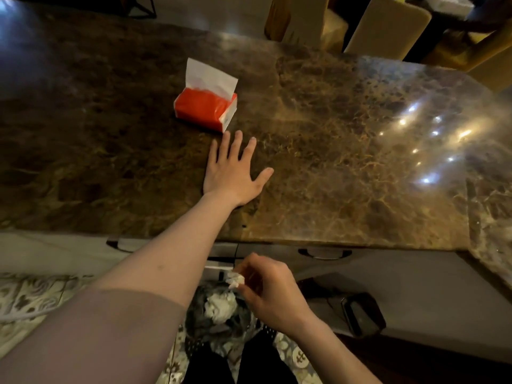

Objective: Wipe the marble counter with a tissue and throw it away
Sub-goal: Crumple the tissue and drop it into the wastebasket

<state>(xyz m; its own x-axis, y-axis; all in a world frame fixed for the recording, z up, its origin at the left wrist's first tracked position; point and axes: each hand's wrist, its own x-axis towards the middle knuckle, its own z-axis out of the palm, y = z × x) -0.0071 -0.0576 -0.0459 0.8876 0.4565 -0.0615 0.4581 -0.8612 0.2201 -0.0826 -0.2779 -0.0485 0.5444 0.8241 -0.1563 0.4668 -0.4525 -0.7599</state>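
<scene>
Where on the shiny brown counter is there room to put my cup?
The marble counter is bare right of the left hand, out to the light reflections. It is also bare left of the red tissue pack. Only the middle is crowded, where the flat hand nearly meets the pack.

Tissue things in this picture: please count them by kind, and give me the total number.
Red tissue pack on the marble counter: 1
Crumpled tissue pinched in the right hand: 1
Crumpled tissue wad lying in the bin below: 1
Total: 3
</scene>
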